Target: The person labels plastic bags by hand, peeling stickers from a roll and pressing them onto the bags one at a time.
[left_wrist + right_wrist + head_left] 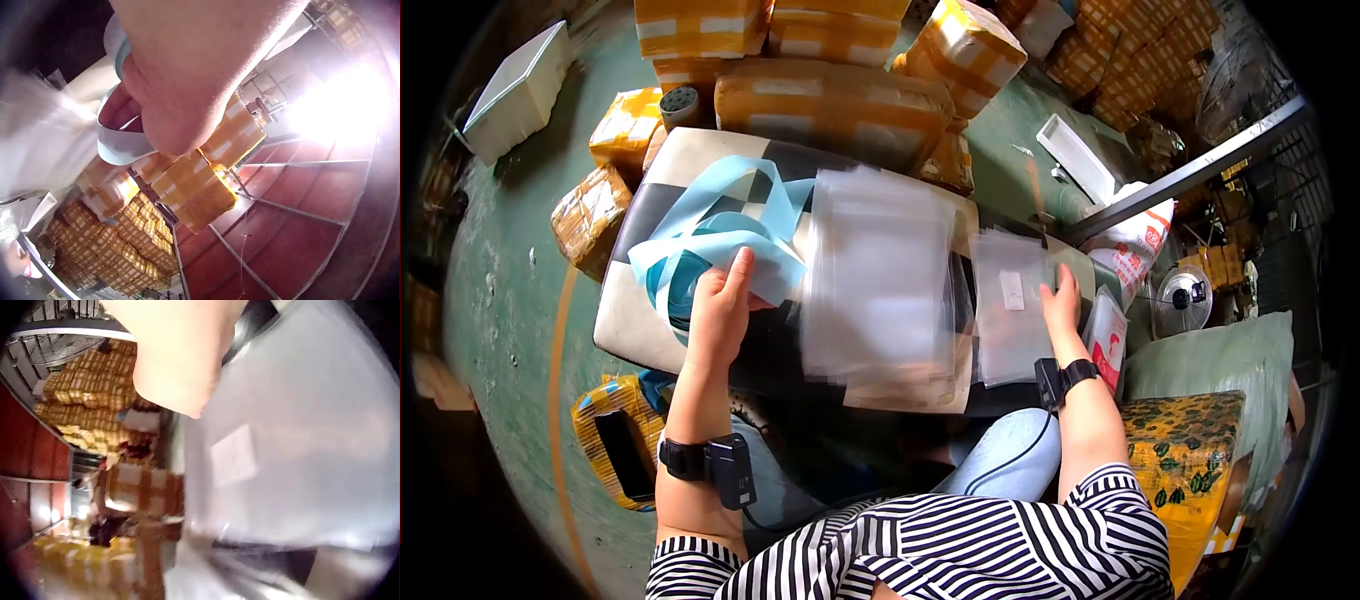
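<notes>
Ribbon [720, 243] left of plastic sleeves [880, 270], boxes [830, 112] behind

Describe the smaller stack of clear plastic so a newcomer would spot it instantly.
On the black-and-cream checked surface, a big pile of clear plastic lies in the middle. The smaller stack sits to its right, beside the person's right hand. Its small whitish label sets it apart; the big pile shows none.

No text can be read; marks on the white label [1012, 290] on the clear bags [1022, 345], the red-and-white packet [1106, 338] and white sack [1138, 240] are too small or blurred
</notes>
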Tool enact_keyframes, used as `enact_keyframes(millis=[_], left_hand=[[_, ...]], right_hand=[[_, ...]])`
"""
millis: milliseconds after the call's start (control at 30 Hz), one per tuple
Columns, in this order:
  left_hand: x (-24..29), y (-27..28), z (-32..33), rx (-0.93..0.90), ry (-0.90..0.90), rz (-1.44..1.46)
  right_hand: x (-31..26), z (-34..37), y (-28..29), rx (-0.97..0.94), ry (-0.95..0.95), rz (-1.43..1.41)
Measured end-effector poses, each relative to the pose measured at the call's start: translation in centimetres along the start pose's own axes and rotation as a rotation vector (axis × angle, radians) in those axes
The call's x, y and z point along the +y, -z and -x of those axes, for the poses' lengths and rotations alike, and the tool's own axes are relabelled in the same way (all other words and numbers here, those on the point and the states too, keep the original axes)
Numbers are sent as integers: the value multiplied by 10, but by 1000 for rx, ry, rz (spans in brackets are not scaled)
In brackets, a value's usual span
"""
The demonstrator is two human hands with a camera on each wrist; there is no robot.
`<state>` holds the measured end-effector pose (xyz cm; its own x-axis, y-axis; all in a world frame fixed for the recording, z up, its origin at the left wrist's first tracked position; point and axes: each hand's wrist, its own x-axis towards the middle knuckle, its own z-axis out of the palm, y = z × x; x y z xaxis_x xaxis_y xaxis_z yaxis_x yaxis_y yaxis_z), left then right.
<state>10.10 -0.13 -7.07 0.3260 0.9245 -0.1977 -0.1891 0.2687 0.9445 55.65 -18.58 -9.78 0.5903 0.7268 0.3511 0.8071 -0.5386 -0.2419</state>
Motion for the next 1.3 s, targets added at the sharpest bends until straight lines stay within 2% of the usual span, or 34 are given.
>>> enact_keyframes(millis=[33, 67, 100, 133, 167, 233, 333, 367, 467, 500, 533, 600, 633, 700, 800, 867, 900, 1000, 1100, 1200, 1300], left_hand=[[3, -3, 1, -20, 46, 67], [4, -5, 3, -38, 96, 134], [1, -3, 2, -99, 155, 246], [1, -3, 3, -136, 179, 322], [3, -5, 5, -171, 201, 396], [2, -3, 8, -203, 236, 538], [-3, 4, 7, -207, 220, 639], [-8, 13, 4, -187, 204, 571], [9, 13, 3, -277, 301, 499], [3, 10, 3, -251, 274, 394], [11, 4, 14, -297, 110, 214], [35, -4, 26, -244, 109, -342], [16, -1, 16, -169, 90, -339], [1, 6, 12, -182, 130, -121], [1, 1, 14, -226, 195, 200], [2, -1, 15, -253, 238, 406], [3, -3, 16, -236, 237, 373], [7, 5, 14, -232, 308, 83], [-9, -1, 10, -163, 249, 276], [-15, -1, 7, -175, 224, 238], [-13, 1, 6, -190, 244, 150]], right_hand=[[-17, -4, -6, 96, 121, -42], [-65, 0, -2, -61, 80, -370], [-108, 10, -5, -182, 181, -621], [-159, 24, 3, -312, 331, -739], [-206, 39, 10, -397, 394, -902], [-266, 64, 15, -587, 459, -999], [-294, 73, -6, -1095, 218, -1278], [-303, 76, -3, -1024, 115, -1362], [-316, 76, 2, -836, 101, -1385], [-318, 77, 5, -783, 121, -1339], [-322, 78, 9, -727, 141, -1295], [-329, 79, 17, -621, 187, -1210], [-331, 79, 22, -540, 333, -1086], [-331, 75, 30, -364, 611, -829], [-328, 77, 30, -372, 593, -865], [-326, 75, 32, -249, 739, -710], [-325, 74, 33, -187, 809, -631], [-321, 76, 32, -131, 875, -546], [-327, 85, 31, -173, 597, -694], [-325, 81, 29, -173, 693, -651], [-325, 84, 23, -142, 690, -661]])
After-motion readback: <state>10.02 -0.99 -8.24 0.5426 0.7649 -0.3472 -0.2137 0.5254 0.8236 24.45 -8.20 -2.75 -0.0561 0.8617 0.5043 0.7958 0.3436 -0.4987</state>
